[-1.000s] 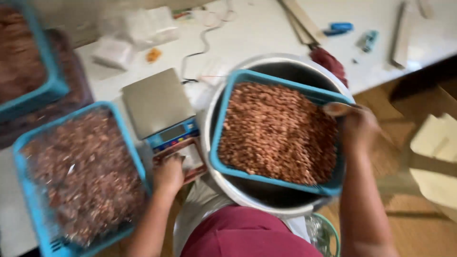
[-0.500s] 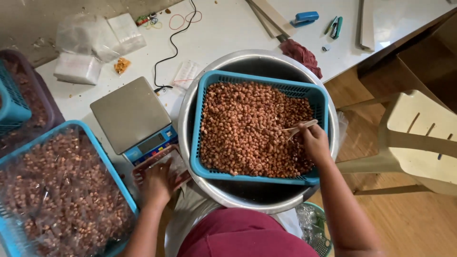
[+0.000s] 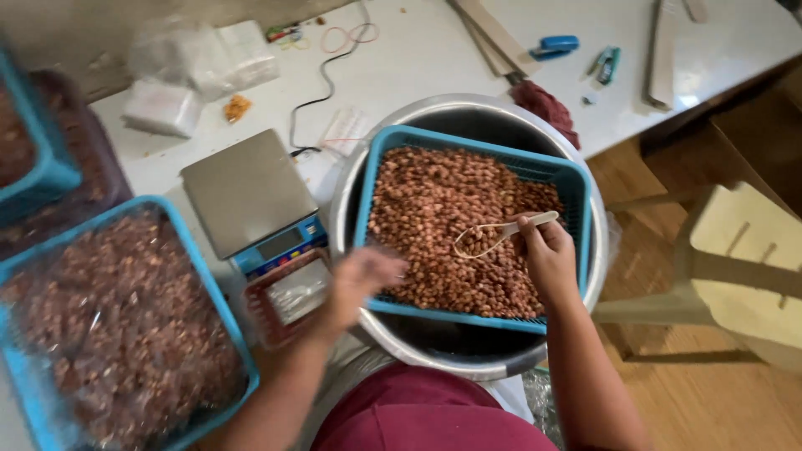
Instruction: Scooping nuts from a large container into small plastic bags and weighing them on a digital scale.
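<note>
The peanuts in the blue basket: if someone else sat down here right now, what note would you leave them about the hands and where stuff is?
Right hand: holds a small wooden spoon over the peanuts.
Left hand: blurred, empty as far as I can tell, at the near left corner of the blue basket.
The basket sits in a big metal bowl. A scale with nothing on its plate stands to the left, with a small red tray in front of it.
Done: bagged peanuts fill another blue basket at far left.
Left: the basket in the bowl is full of loose peanuts.
</note>
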